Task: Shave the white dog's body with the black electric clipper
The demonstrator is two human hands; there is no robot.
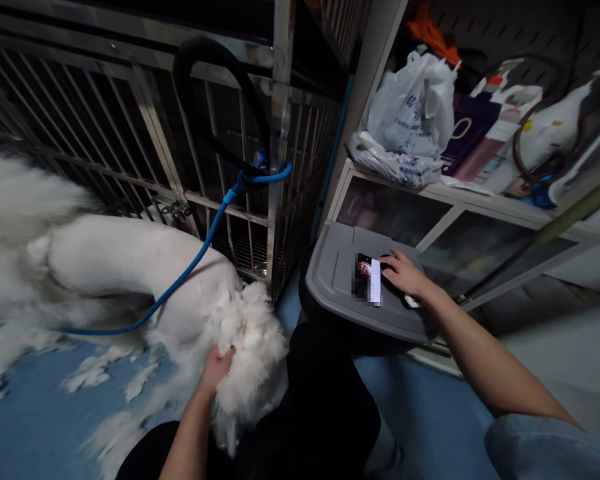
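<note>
A white dog [130,267] with a shaved body lies on the blue table [25,413], tied by a blue leash [190,267] to the cage bars. My left hand [215,370] is sunk into the fluffy fur at the dog's near end, fingers closed in the fur. My right hand [403,273] reaches right onto a grey bin lid [335,280] and rests on a small dark device [370,280], partly blurred, with its fingers curled over it. Whether the hand grips it is unclear.
Steel cage doors [130,120] stand behind the dog. Clipped fur tufts [95,373] litter the table. A glass-front cabinet [455,227] at right carries a plastic bag [410,113], bottles and a white dryer [555,127]. Blue floor lies below.
</note>
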